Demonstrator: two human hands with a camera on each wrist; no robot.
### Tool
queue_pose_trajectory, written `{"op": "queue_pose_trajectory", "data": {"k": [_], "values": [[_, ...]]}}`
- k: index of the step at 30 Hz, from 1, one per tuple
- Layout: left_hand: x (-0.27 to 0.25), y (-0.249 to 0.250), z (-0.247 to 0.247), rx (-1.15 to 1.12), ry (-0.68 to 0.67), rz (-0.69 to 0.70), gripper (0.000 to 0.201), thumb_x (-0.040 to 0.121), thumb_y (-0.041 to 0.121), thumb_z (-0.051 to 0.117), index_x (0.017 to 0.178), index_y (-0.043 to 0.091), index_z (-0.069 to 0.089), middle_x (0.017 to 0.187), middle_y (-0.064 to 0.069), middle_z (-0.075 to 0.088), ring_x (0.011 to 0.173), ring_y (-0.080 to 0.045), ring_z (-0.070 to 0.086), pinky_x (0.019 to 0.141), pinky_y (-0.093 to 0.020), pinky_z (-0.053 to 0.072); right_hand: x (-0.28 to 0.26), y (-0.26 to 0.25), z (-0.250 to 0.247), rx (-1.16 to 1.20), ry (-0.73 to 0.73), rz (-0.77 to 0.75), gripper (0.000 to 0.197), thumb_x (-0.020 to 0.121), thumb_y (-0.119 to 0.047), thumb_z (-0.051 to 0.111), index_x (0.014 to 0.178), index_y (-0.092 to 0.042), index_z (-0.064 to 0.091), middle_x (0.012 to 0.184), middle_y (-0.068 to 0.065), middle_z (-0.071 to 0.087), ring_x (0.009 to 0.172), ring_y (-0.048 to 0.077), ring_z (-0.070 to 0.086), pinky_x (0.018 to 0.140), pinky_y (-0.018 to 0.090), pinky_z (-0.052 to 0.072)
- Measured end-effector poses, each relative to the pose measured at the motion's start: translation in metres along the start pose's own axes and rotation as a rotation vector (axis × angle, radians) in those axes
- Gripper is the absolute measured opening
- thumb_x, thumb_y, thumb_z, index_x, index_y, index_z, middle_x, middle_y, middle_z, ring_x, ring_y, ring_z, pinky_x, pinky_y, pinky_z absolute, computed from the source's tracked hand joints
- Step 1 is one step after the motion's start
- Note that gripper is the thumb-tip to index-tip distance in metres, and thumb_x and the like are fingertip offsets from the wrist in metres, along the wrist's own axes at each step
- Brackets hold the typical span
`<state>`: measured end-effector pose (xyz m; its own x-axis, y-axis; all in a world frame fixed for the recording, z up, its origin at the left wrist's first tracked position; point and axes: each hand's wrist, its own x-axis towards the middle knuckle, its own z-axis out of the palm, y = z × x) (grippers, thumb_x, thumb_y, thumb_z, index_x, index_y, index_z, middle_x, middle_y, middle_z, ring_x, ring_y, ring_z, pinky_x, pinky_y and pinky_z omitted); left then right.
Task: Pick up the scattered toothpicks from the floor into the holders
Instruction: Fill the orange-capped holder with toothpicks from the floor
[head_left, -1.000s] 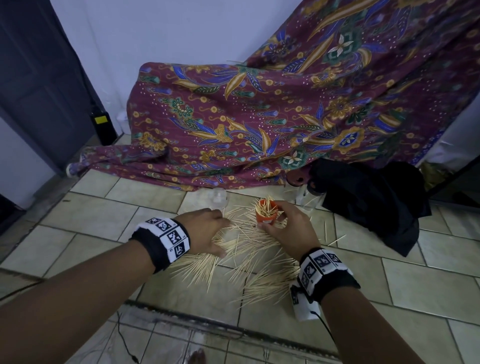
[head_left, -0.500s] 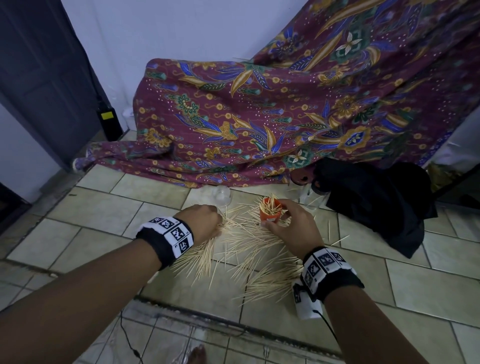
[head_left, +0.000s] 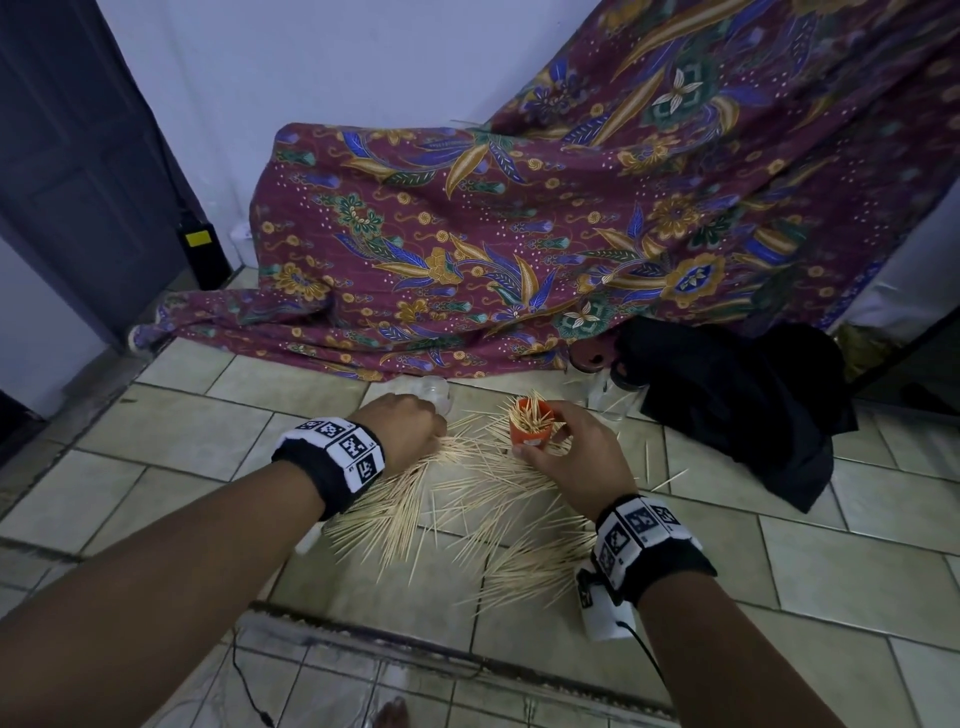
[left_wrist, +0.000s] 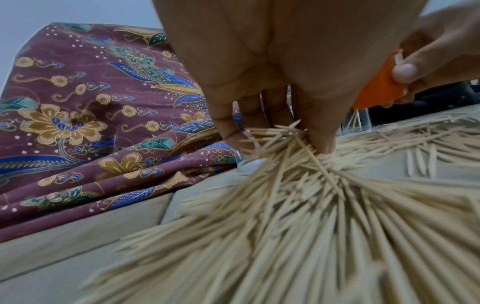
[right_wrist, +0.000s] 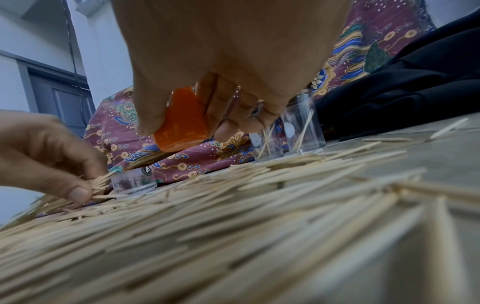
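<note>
Pinching a bundle of toothpicks (left_wrist: 283, 142) with your left hand (head_left: 402, 434) while your right hand (head_left: 576, 457) grasps the part-filled orange holder (head_left: 530, 423) above the floor (head_left: 857, 561), you've barely dented it; most still lie scattered, clear holders (right_wrist: 302, 131) nearly empty.

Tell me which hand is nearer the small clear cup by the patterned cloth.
Left. The left hand pinches toothpicks right beside the small clear cup; the right hand grips the orange holder farther off.
</note>
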<state>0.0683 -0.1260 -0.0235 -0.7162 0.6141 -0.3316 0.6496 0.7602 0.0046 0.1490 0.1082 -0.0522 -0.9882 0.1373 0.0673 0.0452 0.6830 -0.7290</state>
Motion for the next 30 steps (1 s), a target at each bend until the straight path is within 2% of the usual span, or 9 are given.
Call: {"op": "queue_pose_trajectory", "data": {"k": [7,10,12,14,17,19,23,25,30], "values": [[0.000,-0.006,-0.018,-0.305,0.164,-0.005,0.027,0.099,0.035,0.049,0.113,0.022,0.068,0.117,0.004,0.064,0.103,-0.017,0.059,0.092,-0.040,0.049,0.000,-0.002,-0.001,0.016,0.002,-0.001,0.054,0.072,-0.040,0.083,0.119,-0.024,0.062,0.110,-0.011,0.065,0.093,0.007,0.058,0.078,0.021,0.044],[0.000,-0.003,-0.031,-0.390,0.185,-0.029,0.025,0.099,0.037,0.050,0.109,0.024,0.068,0.093,-0.002,0.071,0.080,-0.018,0.064,0.081,-0.035,0.053,-0.001,-0.003,-0.002,0.027,0.006,0.000,0.054,0.072,-0.039,0.084,0.118,-0.025,0.062,0.108,-0.012,0.065,0.092,0.005,0.057,0.075,0.017,0.041],[0.001,0.002,-0.041,-0.409,0.201,-0.016,0.021,0.099,0.034,0.051,0.105,0.023,0.068,0.077,-0.001,0.068,0.065,-0.014,0.060,0.075,-0.031,0.052,-0.001,-0.004,-0.002,0.029,0.007,0.006,0.055,0.071,-0.039,0.084,0.120,-0.024,0.062,0.109,-0.012,0.065,0.093,0.006,0.057,0.077,0.019,0.043],[0.003,0.006,-0.051,-0.414,0.220,0.029,0.017,0.098,0.033,0.052,0.096,0.023,0.067,0.073,0.001,0.067,0.064,-0.013,0.060,0.073,-0.030,0.051,-0.001,-0.005,-0.002,0.023,0.005,0.005,0.055,0.072,-0.038,0.084,0.120,-0.024,0.062,0.110,-0.012,0.064,0.094,0.006,0.057,0.080,0.024,0.046],[0.009,0.012,-0.067,-0.329,0.206,0.143,0.016,0.097,0.035,0.052,0.082,0.032,0.055,0.070,0.004,0.063,0.064,-0.016,0.058,0.062,-0.028,0.043,-0.001,-0.005,-0.002,0.016,0.005,-0.017,0.054,0.073,-0.035,0.084,0.120,-0.023,0.062,0.109,-0.011,0.065,0.091,0.003,0.054,0.078,0.022,0.044],[0.014,0.020,-0.077,-0.218,0.123,0.186,0.014,0.098,0.037,0.049,0.090,0.030,0.058,0.076,0.006,0.062,0.068,-0.013,0.057,0.062,-0.027,0.039,-0.002,-0.005,-0.002,0.005,0.010,-0.027,0.053,0.073,-0.035,0.084,0.120,-0.023,0.062,0.107,-0.012,0.064,0.089,0.002,0.053,0.075,0.018,0.039],[0.030,0.032,-0.088,0.024,-0.016,0.251,0.020,0.099,0.039,0.046,0.106,0.025,0.059,0.097,0.001,0.066,0.085,-0.019,0.061,0.077,-0.039,0.052,-0.001,-0.005,0.000,-0.015,0.016,-0.038,0.055,0.073,-0.036,0.084,0.121,-0.024,0.062,0.106,-0.013,0.064,0.088,0.002,0.053,0.075,0.018,0.039],[0.035,0.039,-0.096,0.152,-0.053,0.270,0.020,0.100,0.034,0.046,0.110,0.022,0.059,0.104,-0.003,0.065,0.091,-0.024,0.061,0.081,-0.041,0.053,-0.001,-0.005,0.001,-0.022,0.010,-0.042,0.055,0.072,-0.037,0.084,0.120,-0.023,0.061,0.109,-0.009,0.066,0.089,0.004,0.054,0.075,0.020,0.041],[0.041,0.061,-0.117,0.345,-0.119,0.284,0.023,0.102,0.025,0.042,0.112,0.012,0.059,0.095,-0.006,0.058,0.081,-0.025,0.051,0.072,-0.035,0.045,0.000,-0.005,0.001,-0.041,0.001,-0.054,0.054,0.072,-0.037,0.084,0.120,-0.022,0.062,0.110,-0.006,0.067,0.089,0.008,0.055,0.074,0.022,0.040]]}}
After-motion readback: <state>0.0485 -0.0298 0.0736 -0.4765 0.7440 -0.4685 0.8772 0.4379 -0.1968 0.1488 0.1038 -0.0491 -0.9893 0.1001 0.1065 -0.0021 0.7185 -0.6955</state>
